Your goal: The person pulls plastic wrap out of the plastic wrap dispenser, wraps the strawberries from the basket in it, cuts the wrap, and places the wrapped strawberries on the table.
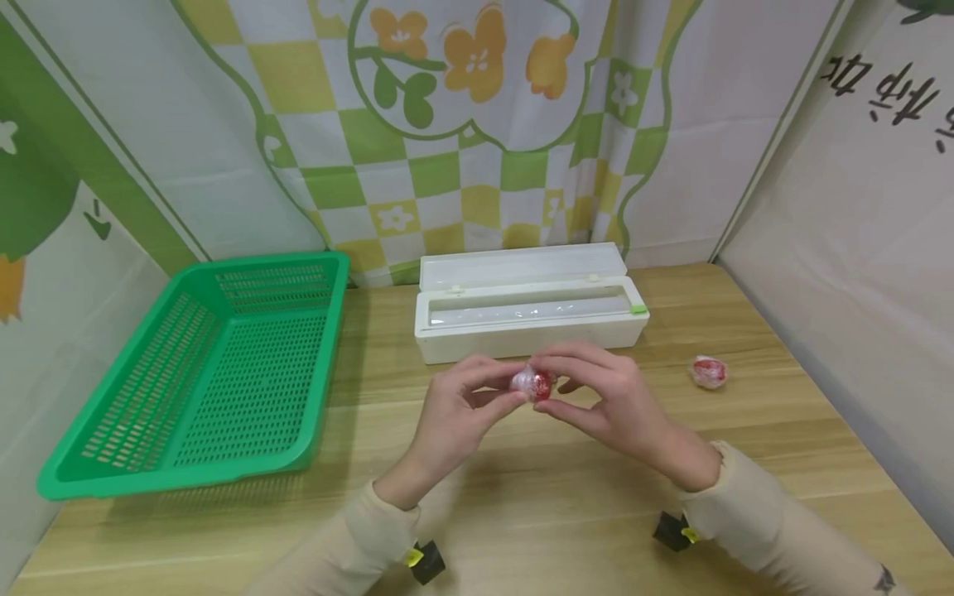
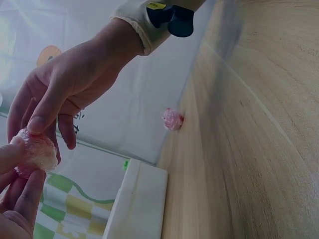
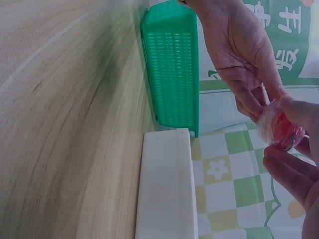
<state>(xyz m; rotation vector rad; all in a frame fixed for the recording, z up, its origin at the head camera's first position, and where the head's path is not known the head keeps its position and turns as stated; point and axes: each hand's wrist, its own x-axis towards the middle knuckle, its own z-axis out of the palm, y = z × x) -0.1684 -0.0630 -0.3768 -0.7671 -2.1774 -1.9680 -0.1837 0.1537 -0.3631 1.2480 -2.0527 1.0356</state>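
Between my two hands is a small round red-and-whitish thing wrapped in clear film, raised above the table in front of the white box. My left hand pinches its left side between thumb and fingers. From the other side my right hand grips it by thumb and fingertips. Shiny film wrinkles over the wrapped ball in the left wrist view, and the right wrist view shows red through the film on the ball. A second film-wrapped red ball lies on the table, right of my right hand.
Behind my hands stands a long white box with its lid raised and a roll of clear film inside. A green plastic basket occupies the left of the wooden table. Patterned cloth hangs behind.
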